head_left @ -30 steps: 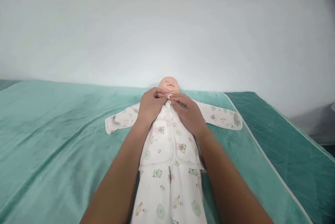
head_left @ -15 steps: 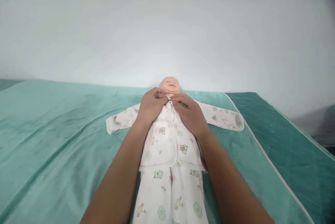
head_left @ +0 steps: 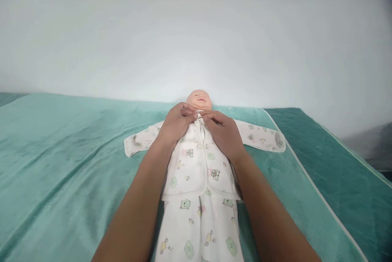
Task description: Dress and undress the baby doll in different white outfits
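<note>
A baby doll [head_left: 199,98] lies on its back, wearing a white printed baby jacket [head_left: 190,172] and matching trousers [head_left: 196,229]. Both sleeves spread out to the sides. At the jacket's neckline my left hand [head_left: 180,121] pinches the cloth edge between thumb and fingers. My right hand [head_left: 223,131] meets it from the other side, its fingertips closed on the opposite edge of the collar. Their fingertips almost touch just under the doll's chin. Below them the two front panels lie close together, parting slightly near the hem. Whatever fastener sits between my fingers is too small to make out.
Under the doll is a light green blanket [head_left: 76,164] with soft folds at the left. A darker green cover [head_left: 343,172] shows along the right. Behind the doll's head rises a white wall [head_left: 196,45] with a dark band above.
My fingers shift slightly at the neckline, with the right thumb moving a little. The doll and its clothes stay in place.
</note>
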Tool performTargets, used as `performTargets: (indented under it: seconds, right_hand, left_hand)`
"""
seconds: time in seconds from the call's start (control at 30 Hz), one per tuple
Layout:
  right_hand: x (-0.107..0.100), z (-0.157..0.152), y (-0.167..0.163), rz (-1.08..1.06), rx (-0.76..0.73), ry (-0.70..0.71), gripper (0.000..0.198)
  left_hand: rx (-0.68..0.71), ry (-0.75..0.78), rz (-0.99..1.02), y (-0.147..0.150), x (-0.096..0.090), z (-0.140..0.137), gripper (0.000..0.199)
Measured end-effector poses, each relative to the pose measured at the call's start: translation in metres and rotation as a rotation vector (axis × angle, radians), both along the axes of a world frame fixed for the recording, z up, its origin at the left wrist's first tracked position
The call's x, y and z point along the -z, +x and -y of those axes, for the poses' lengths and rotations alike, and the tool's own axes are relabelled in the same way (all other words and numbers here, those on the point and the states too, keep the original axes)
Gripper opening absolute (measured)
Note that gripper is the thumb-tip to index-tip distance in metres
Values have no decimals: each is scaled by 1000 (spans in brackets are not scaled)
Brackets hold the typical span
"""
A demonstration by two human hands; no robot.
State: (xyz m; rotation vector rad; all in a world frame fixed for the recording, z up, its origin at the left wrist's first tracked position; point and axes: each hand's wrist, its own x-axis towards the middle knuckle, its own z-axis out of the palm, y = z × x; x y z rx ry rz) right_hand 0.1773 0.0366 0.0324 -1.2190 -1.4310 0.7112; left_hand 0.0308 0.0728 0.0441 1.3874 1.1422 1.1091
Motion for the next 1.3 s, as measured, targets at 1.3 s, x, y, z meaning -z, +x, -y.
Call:
performTargets:
  seconds: [1.3]
  right_hand:
    - [3, 1, 2, -5, -6, 50, 20]
  left_hand:
    - [115, 344, -477, -11, -4, -1, 27]
